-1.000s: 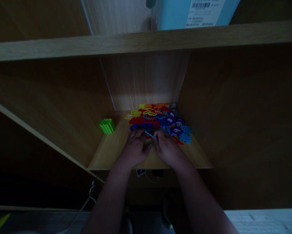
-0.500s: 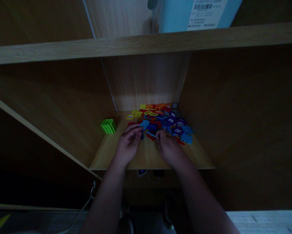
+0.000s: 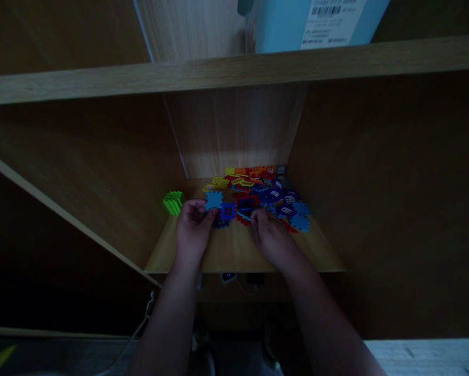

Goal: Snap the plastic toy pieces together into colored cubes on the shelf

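Observation:
My left hand (image 3: pixel 194 219) pinches a light blue square interlocking tile (image 3: pixel 214 200) with notched edges, its flat face turned up. Just right of it lies a dark blue tile (image 3: pixel 227 210) with a window-like cut-out. My right hand (image 3: pixel 265 224) is closed on a thin light blue tile (image 3: pixel 243 215) seen nearly edge-on, its fingers partly hiding it. Around and behind both hands spreads a loose pile of tiles: red ones (image 3: pixel 248 200), yellow ones (image 3: pixel 220 182) and purple ones (image 3: pixel 290 198). More light blue tiles (image 3: pixel 299 223) lie right of my right hand.
A stack of green tiles (image 3: pixel 174 202) stands at the left on the wooden shelf (image 3: pixel 234 256). Orange tiles (image 3: pixel 254 171) line the back. Side panels enclose the space, and an upper shelf edge (image 3: pixel 203 74) crosses above with a blue box (image 3: pixel 281 26) on it.
My left hand has moved left with the light blue tile, now turned flat to view. The dark blue window tile shows more fully. My right hand has barely moved.

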`<move>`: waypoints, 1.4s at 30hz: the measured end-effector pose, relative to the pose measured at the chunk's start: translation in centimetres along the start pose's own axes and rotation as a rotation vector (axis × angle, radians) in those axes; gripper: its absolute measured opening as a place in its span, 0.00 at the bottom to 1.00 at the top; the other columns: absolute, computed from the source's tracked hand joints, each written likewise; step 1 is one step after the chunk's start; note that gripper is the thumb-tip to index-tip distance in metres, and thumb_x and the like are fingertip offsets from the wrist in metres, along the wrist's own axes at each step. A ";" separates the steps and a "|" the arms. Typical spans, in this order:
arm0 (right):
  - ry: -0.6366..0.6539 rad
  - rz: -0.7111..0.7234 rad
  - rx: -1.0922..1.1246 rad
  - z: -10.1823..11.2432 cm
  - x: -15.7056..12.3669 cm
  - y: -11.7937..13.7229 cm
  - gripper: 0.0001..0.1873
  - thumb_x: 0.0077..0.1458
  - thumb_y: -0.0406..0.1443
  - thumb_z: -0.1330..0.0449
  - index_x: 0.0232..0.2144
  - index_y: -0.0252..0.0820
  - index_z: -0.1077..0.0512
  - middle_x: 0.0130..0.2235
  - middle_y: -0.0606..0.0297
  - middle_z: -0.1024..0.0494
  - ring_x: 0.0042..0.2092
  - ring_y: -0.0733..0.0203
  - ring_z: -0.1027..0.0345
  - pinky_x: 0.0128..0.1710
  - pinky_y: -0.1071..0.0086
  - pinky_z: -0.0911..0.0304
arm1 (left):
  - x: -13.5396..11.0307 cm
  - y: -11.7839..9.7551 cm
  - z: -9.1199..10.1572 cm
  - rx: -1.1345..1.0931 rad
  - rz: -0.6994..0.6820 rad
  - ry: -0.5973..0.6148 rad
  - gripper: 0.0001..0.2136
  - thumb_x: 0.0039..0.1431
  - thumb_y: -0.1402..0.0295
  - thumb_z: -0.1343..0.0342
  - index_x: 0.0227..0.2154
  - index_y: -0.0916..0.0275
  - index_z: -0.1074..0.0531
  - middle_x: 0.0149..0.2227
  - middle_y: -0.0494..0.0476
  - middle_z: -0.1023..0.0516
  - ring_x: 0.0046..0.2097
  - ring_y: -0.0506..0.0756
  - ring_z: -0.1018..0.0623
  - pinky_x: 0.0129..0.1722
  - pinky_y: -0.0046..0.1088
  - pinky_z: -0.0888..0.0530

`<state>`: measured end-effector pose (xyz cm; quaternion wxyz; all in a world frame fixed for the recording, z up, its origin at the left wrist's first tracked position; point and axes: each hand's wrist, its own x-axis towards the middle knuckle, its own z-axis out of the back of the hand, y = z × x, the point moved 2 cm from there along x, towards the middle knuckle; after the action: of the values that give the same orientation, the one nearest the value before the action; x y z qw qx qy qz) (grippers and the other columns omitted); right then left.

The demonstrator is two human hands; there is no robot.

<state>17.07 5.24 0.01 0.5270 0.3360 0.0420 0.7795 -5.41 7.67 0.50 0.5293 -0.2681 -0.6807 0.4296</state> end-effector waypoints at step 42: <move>0.056 0.021 -0.007 0.0 0.0 0.1 0.08 0.74 0.34 0.50 0.44 0.42 0.30 0.41 0.55 0.21 0.45 0.49 0.26 0.47 0.59 0.35 | -0.7 -1.8 -0.1 0.382 -0.107 0.032 0.19 0.64 0.64 0.36 0.25 0.57 0.42 0.30 0.49 0.25 0.33 0.53 0.26 0.34 0.27 0.33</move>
<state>16.96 5.21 0.03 0.5186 0.3128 0.0503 0.7941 -4.93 6.23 1.71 0.6034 -0.1328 -0.5916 0.5179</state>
